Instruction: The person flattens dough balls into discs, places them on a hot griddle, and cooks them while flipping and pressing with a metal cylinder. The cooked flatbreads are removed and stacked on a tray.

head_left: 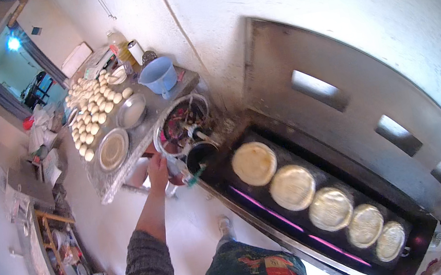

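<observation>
My left hand point(158, 172) reaches to the near side of a bin point(157, 135) lined with clear plastic, beside the table corner. Its fingers are at the bin's rim; their grip is hidden. My right hand is out of view. Before me, several round flatbreads point(292, 187) lie in a row on a long dark griddle point(242, 134). The farthest one point(254, 163) shows light browning. Along the griddle's near side runs a glowing purple-pink strip point(340, 250). A dark round pot point(202, 156) stands between the bin and the griddle, with a green item point(196, 177) by it.
Many dough balls point(96, 103) cover the table point(102, 188), with a metal bowl point(131, 111), a round plate point(114, 149) and a blue plastic basin point(158, 76). A metal splash panel point(355, 106) rises behind the griddle. A wooden shelf unit point(49, 253) stands at left.
</observation>
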`<state>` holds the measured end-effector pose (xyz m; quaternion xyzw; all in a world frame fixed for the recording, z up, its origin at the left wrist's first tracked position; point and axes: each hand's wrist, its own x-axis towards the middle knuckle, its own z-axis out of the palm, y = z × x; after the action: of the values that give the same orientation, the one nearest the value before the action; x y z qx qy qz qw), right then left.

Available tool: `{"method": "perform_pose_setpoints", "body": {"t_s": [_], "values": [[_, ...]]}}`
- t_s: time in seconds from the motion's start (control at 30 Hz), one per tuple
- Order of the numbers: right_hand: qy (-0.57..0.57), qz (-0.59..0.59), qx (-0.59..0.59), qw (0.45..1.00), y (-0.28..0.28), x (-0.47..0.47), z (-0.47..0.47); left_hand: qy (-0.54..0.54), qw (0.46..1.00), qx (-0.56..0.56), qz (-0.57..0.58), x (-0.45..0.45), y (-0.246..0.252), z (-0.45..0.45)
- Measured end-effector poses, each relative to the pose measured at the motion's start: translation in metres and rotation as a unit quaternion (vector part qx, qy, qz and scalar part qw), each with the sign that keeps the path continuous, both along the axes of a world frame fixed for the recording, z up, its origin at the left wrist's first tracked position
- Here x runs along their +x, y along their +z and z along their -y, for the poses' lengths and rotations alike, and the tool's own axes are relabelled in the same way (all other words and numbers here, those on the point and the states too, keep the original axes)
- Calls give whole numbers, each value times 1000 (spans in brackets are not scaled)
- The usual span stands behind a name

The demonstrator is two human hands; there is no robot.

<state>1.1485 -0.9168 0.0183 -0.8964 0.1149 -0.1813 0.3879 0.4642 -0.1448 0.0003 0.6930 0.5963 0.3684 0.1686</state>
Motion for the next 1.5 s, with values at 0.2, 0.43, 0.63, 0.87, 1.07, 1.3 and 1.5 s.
{"method": "perform_pose_setpoints", "body": {"t_s": [0.2,0.43,0.63,0.87,1.07,1.3,1.5], "values": [[163,78,196,964,50,-161,-209,-8,994,-107,37,70,29,-148],[508,-91,388,764,47,-393,-511,23,993,-83,79,45,-19,-141],[819,-27,110,563,79,-500,-611,-98,951,-166,242,-27,-92,-118],[780,-24,155,607,91,-485,-632,-120,972,-151,135,-22,-32,-123],[824,-74,36,561,67,-507,-660,-228,970,-81,5,-7,-47,-150],[826,-132,12,548,69,-546,-710,-168,857,-320,368,-15,-45,-121],[881,19,-13,472,57,-636,-875,-100,981,-54,158,-146,-1,-128]]}}
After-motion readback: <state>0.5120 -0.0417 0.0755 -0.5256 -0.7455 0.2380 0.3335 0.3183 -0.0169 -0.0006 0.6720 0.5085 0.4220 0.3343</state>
